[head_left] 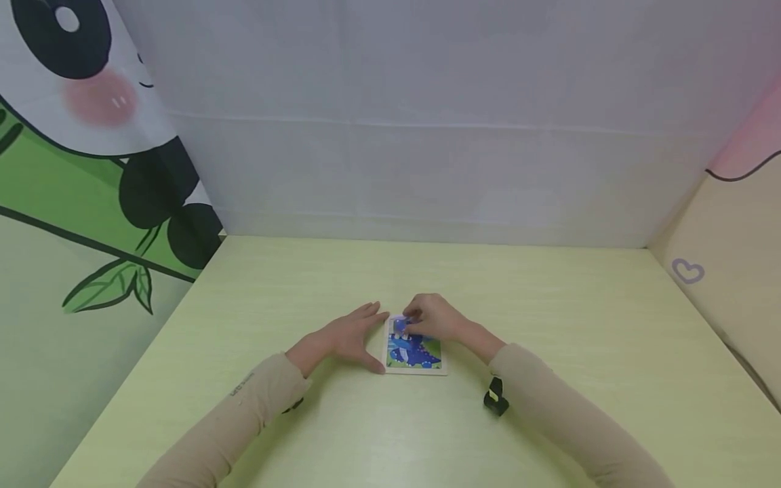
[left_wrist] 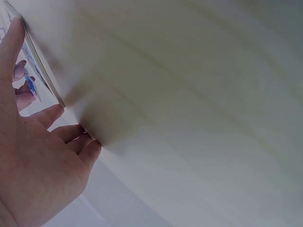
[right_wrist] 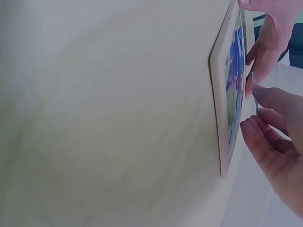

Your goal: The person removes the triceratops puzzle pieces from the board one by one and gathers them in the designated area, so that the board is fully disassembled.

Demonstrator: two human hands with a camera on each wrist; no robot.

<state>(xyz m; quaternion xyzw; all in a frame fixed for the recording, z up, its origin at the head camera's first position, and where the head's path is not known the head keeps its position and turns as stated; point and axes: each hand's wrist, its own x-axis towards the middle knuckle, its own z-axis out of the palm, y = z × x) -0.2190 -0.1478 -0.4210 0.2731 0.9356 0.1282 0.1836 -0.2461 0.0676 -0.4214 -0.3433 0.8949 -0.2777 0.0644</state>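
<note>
A small jigsaw puzzle board [head_left: 416, 371] with a pale raised border and a picture of a blue dinosaur lies on the table. My left hand [head_left: 350, 337] is spread at its left side, thumb at the near corner and forefinger at the far corner. The other left fingertips rest on the table in the left wrist view. Over the board's far left part, my right hand [head_left: 438, 318] pinches a thin blue puzzle piece [left_wrist: 31, 86] between thumb and fingers. In the right wrist view that piece is seen edge-on, tilted and raised above the picture.
The pale yellow table [head_left: 549, 305] runs out around the board on all sides. A white sheet [head_left: 427, 176] hangs along its far edge. Printed panels stand at left and right. A black strap [head_left: 496, 398] hangs under the right sleeve.
</note>
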